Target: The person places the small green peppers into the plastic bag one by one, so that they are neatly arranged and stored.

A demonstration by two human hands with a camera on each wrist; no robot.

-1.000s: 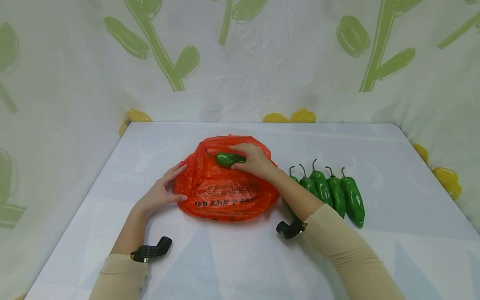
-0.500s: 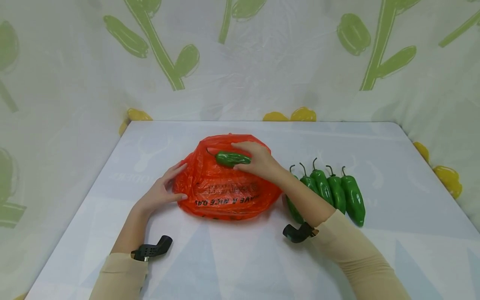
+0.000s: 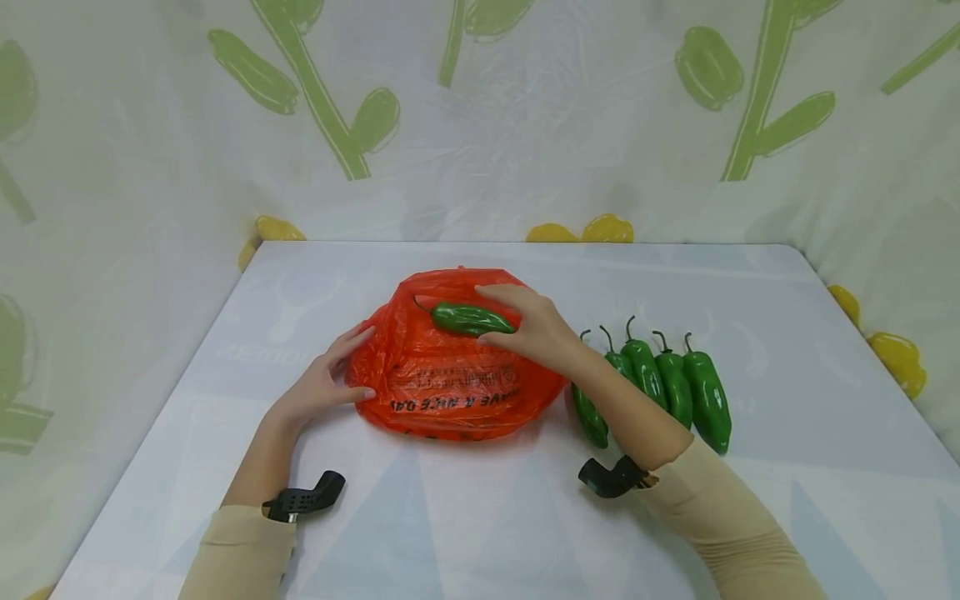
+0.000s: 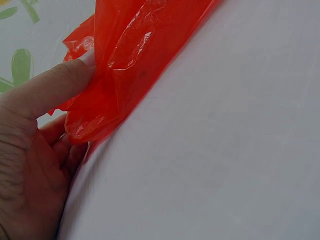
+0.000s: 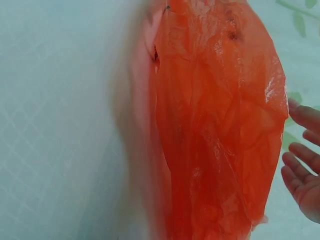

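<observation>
A red plastic bag (image 3: 450, 392) with dark lettering lies on the table, puffed up and creased. One green pepper (image 3: 472, 319) lies on top of it, its curved stem toward the left. My right hand (image 3: 536, 327) is over the bag's right part, thumb and fingers spread apart around the pepper's tip. In the right wrist view, the fingers of the right hand (image 5: 302, 160) are loosely extended beside the bag. My left hand (image 3: 322, 382) rests against the bag's left side, fingers spread. The left wrist view shows its thumb (image 4: 65, 82) touching the red plastic.
Several green peppers (image 3: 708, 400) lie side by side right of the bag, partly covered by the right forearm. The white table (image 3: 480, 517) has its far edge before a patterned cloth backdrop (image 3: 585, 125). A black wrist camera (image 3: 611, 477) sits on the right wrist.
My right hand has slid rightward off the pepper, which now shows along its whole length on the bag. The left hand has stayed in place.
</observation>
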